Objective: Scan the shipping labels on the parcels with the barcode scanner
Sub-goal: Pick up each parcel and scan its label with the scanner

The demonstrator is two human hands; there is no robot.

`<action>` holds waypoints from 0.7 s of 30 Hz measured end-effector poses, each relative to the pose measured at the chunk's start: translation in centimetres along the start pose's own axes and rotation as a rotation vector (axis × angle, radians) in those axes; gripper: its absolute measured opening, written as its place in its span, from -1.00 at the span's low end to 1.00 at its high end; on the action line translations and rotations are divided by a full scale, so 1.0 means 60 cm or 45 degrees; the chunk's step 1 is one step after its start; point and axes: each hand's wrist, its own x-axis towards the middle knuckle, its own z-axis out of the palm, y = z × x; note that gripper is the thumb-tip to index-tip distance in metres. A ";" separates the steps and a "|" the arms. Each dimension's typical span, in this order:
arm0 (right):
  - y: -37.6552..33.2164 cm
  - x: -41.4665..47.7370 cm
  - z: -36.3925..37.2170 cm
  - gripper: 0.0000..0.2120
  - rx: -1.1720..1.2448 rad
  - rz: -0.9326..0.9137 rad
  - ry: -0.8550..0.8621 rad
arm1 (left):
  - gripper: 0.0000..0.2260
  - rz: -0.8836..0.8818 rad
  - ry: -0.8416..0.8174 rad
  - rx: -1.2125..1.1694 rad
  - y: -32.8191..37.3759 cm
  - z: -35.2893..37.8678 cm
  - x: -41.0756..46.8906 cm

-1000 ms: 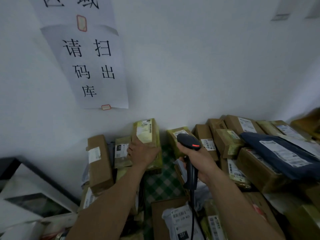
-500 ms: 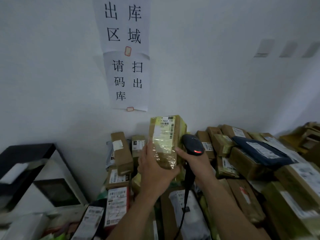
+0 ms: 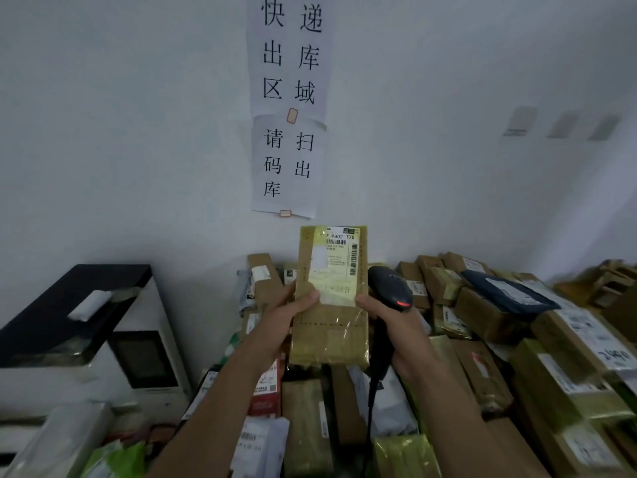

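1. Currently, the left hand (image 3: 282, 319) grips a tall brown parcel (image 3: 329, 332) upright at about 6 o'clock from frame centre, with the thumb across its front and the fingers behind it.
2. The parcel is a taped carton under clear film, sealed, contents hidden. The shipping label (image 3: 336, 267) is on its upper half and faces the camera, with barcodes along the top and right edge.
3. The right hand (image 3: 400, 332) is wrapped round the handle of the black barcode scanner (image 3: 391, 288), thumb touching the parcel's right edge. The scanner head sits just beside the parcel at its 3 o'clock, and a red strip shows on the head. A black cable (image 3: 370, 408) drops from the handle toward 6 o'clock.
4. A pile of parcels (image 3: 489, 315) fills the frame from 6 to 3 o'clock. It is mostly brown cartons with white labels, all closed, touching and overlapping.
5. A navy mailer (image 3: 506, 291) lies on top of cartons at 3 o'clock. A white poly bag (image 3: 393, 405) lies below the right forearm, and a green bag (image 3: 117, 457) sits at 7 o'clock.
6. The surface under the pile is hidden.
7. A white machine (image 3: 138, 357) with a black top stands at 8 o'clock, just beside the pile, with a small white piece (image 3: 90, 304) lying on its top.
8. A pale wall (image 3: 103, 132) is behind everything. Two paper signs (image 3: 287, 108) with large black Chinese characters are taped one above the other at 12 o'clock, directly above the held parcel. Three wall plates (image 3: 520, 120) sit at 2 o'clock.
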 end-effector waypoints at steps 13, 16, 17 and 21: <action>0.031 -0.055 0.019 -0.61 -0.690 -0.194 0.018 | -0.33 0.283 0.297 0.792 0.098 -0.112 -0.005; 0.041 -0.062 0.031 -0.54 -0.870 -0.206 -0.033 | -0.27 0.232 0.275 1.045 0.117 -0.140 0.010; 0.046 -0.064 0.035 -0.52 -0.910 -0.200 -0.058 | -0.24 0.216 0.267 1.097 0.121 -0.146 0.014; 0.065 -0.067 0.042 -0.45 -0.990 -0.184 -0.096 | -0.25 0.180 0.247 1.199 0.126 -0.163 0.020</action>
